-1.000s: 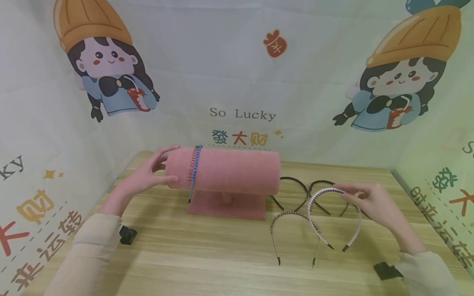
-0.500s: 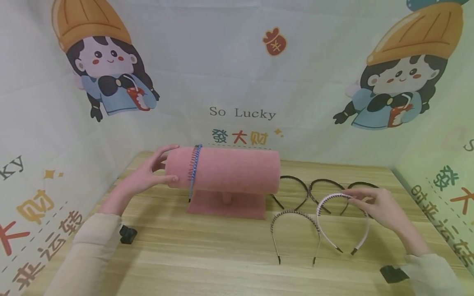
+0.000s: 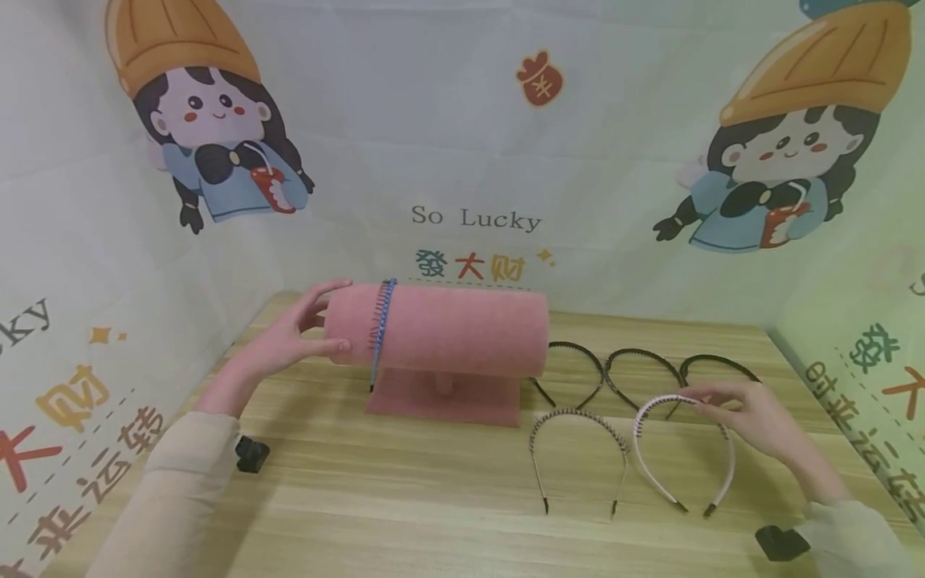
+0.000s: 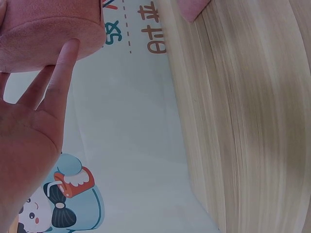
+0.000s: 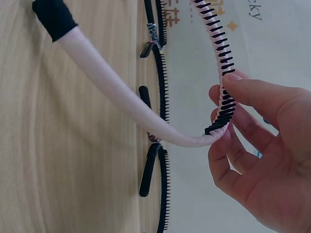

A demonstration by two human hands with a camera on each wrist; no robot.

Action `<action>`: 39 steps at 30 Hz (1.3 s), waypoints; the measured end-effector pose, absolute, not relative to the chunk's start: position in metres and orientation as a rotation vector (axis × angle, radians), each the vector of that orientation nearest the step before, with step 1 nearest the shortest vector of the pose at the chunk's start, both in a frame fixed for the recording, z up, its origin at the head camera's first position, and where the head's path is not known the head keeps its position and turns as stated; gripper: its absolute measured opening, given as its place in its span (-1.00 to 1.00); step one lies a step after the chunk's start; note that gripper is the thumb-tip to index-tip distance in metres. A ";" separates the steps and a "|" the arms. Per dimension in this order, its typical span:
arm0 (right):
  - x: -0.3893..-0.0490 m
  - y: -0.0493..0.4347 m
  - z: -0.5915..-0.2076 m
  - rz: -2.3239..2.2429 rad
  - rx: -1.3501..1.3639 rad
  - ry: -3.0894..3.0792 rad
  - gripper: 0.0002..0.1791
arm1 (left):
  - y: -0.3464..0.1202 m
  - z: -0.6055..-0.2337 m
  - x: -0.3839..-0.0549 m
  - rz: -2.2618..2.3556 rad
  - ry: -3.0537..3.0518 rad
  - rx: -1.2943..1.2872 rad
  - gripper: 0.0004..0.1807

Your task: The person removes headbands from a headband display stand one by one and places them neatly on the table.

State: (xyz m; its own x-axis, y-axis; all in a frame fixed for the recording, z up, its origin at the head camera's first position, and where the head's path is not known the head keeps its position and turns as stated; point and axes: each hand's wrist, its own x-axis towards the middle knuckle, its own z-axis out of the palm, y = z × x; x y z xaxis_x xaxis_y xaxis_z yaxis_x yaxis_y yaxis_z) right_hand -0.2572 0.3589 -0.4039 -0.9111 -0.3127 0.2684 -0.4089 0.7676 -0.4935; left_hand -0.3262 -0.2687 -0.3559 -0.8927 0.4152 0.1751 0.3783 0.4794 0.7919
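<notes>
In the head view a pink headband display stand (image 3: 477,329), a padded roll on a flat foot, carries a blue toothed headband (image 3: 381,325) near its left end. My left hand (image 3: 285,341) grips that end, thumb in front and fingers over the top. The left wrist view shows a finger (image 4: 60,82) lying on the roll's end face. My right hand (image 3: 744,413) pinches a pale pink headband (image 3: 645,466) at its arch. Black inner teeth (image 5: 223,60) and a black-capped tip (image 5: 56,19) show in the right wrist view.
A thin headband with metal-looking legs (image 3: 578,413) lies in front of the stand on the wooden table (image 3: 405,498). Several dark headbands (image 3: 632,353) lie in a row behind it. Printed cloth walls (image 3: 462,144) enclose the back and sides.
My right hand has moved right and slightly nearer with the pale pink headband, away from the thin headband, uncovering more of the dark ones. My left hand stays on the stand.
</notes>
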 end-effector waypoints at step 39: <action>-0.263 0.366 -0.443 1.016 0.695 -2.918 -0.66 | -0.268 -0.356 -0.329 1.443 2.621 0.699 -0.05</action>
